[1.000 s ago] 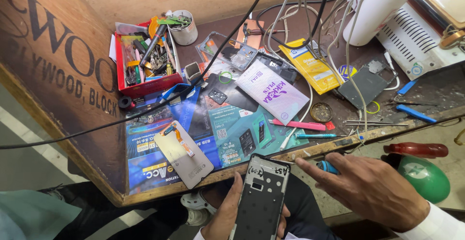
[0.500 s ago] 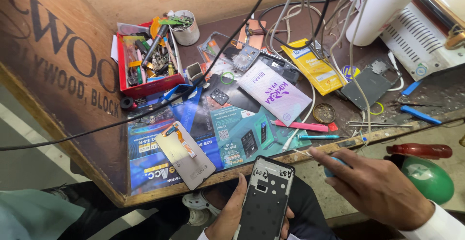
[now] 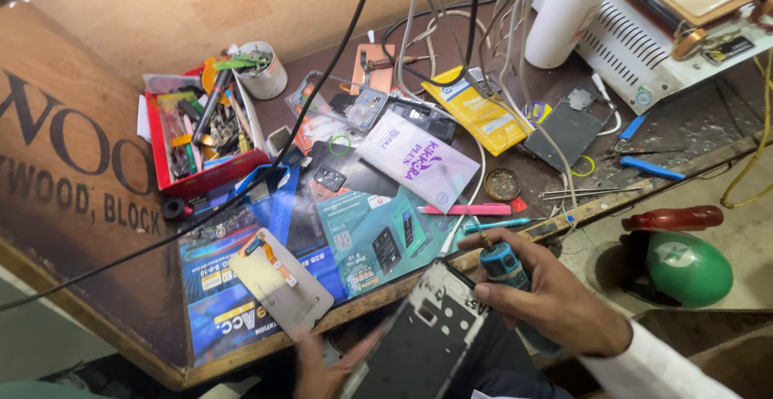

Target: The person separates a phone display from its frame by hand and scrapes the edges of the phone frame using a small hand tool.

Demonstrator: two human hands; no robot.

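Right-hand grip [image 3: 555,298] around blue screwdriver [image 3: 503,264], beside opened phone [image 3: 423,339] in left hand [image 3: 322,371].

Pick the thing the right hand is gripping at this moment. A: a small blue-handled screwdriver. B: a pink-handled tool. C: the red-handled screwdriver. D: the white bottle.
A: the right hand is closed around a small blue-handled screwdriver, tip pointing up, just above the opened phone that the left hand steadies; the pink tool and white bottle lie untouched on the bench.
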